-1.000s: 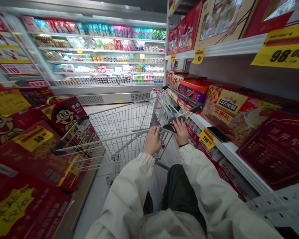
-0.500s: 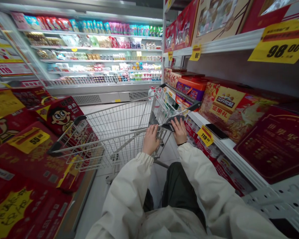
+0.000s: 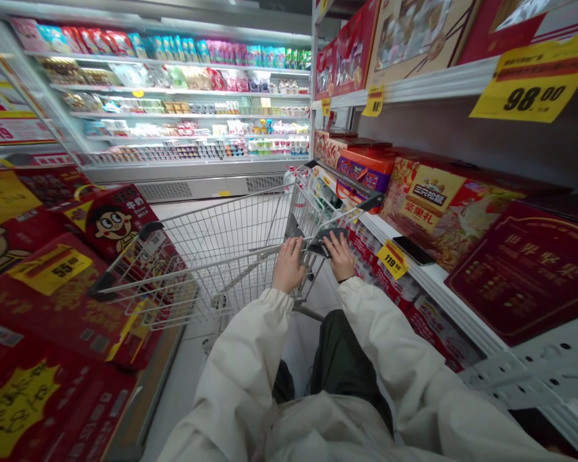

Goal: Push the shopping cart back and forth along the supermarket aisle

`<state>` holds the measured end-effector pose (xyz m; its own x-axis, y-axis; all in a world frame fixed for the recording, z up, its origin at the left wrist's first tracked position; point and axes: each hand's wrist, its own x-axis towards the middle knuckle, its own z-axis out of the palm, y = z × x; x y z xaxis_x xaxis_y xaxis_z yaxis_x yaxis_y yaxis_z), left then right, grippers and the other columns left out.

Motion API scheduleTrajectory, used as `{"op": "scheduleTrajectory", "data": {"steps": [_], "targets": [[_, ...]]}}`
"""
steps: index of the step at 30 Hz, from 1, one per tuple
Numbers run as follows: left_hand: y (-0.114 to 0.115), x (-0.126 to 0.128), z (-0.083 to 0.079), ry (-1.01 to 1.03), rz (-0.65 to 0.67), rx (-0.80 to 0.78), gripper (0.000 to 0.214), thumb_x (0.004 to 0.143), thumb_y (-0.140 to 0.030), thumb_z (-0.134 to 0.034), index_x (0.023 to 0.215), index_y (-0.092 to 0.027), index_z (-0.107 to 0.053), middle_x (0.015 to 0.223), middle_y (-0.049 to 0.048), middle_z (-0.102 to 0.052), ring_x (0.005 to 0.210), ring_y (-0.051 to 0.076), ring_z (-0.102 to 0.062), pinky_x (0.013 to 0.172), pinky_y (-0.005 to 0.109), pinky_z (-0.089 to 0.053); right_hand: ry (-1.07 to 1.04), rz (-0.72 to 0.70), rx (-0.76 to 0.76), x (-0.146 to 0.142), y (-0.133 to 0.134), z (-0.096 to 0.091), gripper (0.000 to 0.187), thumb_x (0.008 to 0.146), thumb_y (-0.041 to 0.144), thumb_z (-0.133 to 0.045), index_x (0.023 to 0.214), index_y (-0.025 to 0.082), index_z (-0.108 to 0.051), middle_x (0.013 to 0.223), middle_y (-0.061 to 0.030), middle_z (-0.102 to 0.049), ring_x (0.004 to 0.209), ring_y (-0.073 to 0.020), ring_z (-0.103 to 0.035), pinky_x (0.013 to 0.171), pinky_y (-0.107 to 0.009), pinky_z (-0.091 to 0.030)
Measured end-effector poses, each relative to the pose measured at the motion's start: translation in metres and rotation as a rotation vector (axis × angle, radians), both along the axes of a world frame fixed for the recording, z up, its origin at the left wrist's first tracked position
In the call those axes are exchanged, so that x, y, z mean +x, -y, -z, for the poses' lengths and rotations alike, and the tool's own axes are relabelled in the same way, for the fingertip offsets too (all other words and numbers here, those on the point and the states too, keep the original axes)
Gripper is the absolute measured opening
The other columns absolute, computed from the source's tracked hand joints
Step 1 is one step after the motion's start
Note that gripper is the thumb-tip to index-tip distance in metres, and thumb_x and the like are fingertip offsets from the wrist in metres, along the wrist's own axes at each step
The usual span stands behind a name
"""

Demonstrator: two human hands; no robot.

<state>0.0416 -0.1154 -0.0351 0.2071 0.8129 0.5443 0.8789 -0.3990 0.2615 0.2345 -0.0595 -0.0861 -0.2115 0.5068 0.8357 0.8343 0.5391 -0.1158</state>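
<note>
A wire shopping cart (image 3: 241,269) stands sideways across the aisle in front of me, and no goods show in its basket. My left hand (image 3: 289,264) is closed over the near side's top rail, with the fingers pointing away from me. Just to its right, my right hand (image 3: 340,256) grips the cart at a dark plastic piece (image 3: 325,242), its fingers laid over the top. The undersides of both hands are hidden. The cart's push handle (image 3: 341,173) lies beyond my right hand, close to the shelf.
Stacked red milk boxes (image 3: 120,221) stand on a low platform at left. A shelf (image 3: 467,305) on the right holds red gift boxes (image 3: 438,199), a dark phone (image 3: 413,250) and yellow price tags (image 3: 392,258). A lit refrigerated case (image 3: 197,173) runs across the back.
The view has shifted slightly, so the shelves and boxes sit a little further left. Both hands stay in the same places on the cart.
</note>
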Motion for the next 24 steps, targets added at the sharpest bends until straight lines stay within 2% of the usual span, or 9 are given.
{"op": "scheduleTrajectory", "data": {"steps": [6, 12, 15, 20, 22, 24], "targets": [[-0.005, 0.001, -0.002, -0.004, -0.004, -0.016, 0.082, 0.067, -0.010, -0.052, 0.147, -0.011, -0.033, 0.150, 0.0134, -0.041, 0.144, 0.030, -0.029, 0.121, 0.047, -0.023, 0.099, -0.049, -0.031, 0.003, 0.005, 0.019, 0.065, 0.080, -0.005, -0.034, 0.135, 0.021, -0.057, 0.144, -0.0050, -0.053, 0.145, -0.0208, -0.029, 0.116, -0.045, -0.037], [-0.007, 0.003, -0.002, -0.006, -0.014, -0.028, 0.084, 0.067, -0.011, -0.053, 0.148, -0.014, -0.031, 0.152, 0.0123, -0.040, 0.145, 0.030, -0.028, 0.120, 0.049, -0.023, 0.072, -0.016, 0.037, 0.014, 0.004, 0.002, 0.066, 0.080, -0.005, -0.035, 0.137, 0.020, -0.056, 0.146, -0.0057, -0.050, 0.145, -0.0204, -0.030, 0.117, -0.042, -0.036], [-0.005, 0.004, -0.002, -0.023, -0.033, -0.031, 0.083, 0.069, -0.010, -0.052, 0.149, -0.013, -0.030, 0.153, 0.0116, -0.038, 0.146, 0.028, -0.027, 0.121, 0.047, -0.023, 0.070, 0.011, -0.001, 0.012, 0.001, 0.002, 0.066, 0.079, -0.004, -0.036, 0.138, 0.020, -0.055, 0.147, -0.0057, -0.050, 0.143, -0.0202, -0.034, 0.116, -0.042, -0.036], [0.007, -0.010, -0.002, -0.054, -0.131, -0.033, 0.077, 0.075, -0.013, -0.050, 0.150, -0.014, -0.030, 0.155, 0.0096, -0.038, 0.147, 0.030, -0.025, 0.121, 0.054, -0.016, 0.123, -0.102, -0.069, 0.011, 0.012, 0.020, 0.071, 0.073, -0.005, -0.037, 0.136, 0.019, -0.056, 0.142, -0.0056, -0.055, 0.139, -0.0186, -0.041, 0.113, -0.039, -0.040], [0.015, -0.020, -0.002, -0.059, -0.185, -0.033, 0.077, 0.075, -0.013, -0.050, 0.149, -0.016, -0.032, 0.156, 0.0080, -0.037, 0.147, 0.032, -0.024, 0.121, 0.056, -0.013, 0.101, -0.155, -0.054, 0.013, 0.017, 0.019, 0.072, 0.072, -0.005, -0.036, 0.137, 0.018, -0.055, 0.142, -0.0062, -0.054, 0.140, -0.0182, -0.039, 0.112, -0.038, -0.041], [0.021, -0.029, -0.001, -0.061, -0.225, -0.028, 0.076, 0.075, -0.012, -0.050, 0.149, -0.018, -0.033, 0.156, 0.0076, -0.036, 0.147, 0.033, -0.024, 0.121, 0.057, -0.013, 0.059, -0.161, -0.018, 0.014, 0.018, 0.009, 0.071, 0.073, -0.004, -0.035, 0.138, 0.018, -0.054, 0.145, -0.0058, -0.052, 0.142, -0.0184, -0.037, 0.114, -0.039, -0.040]]}}
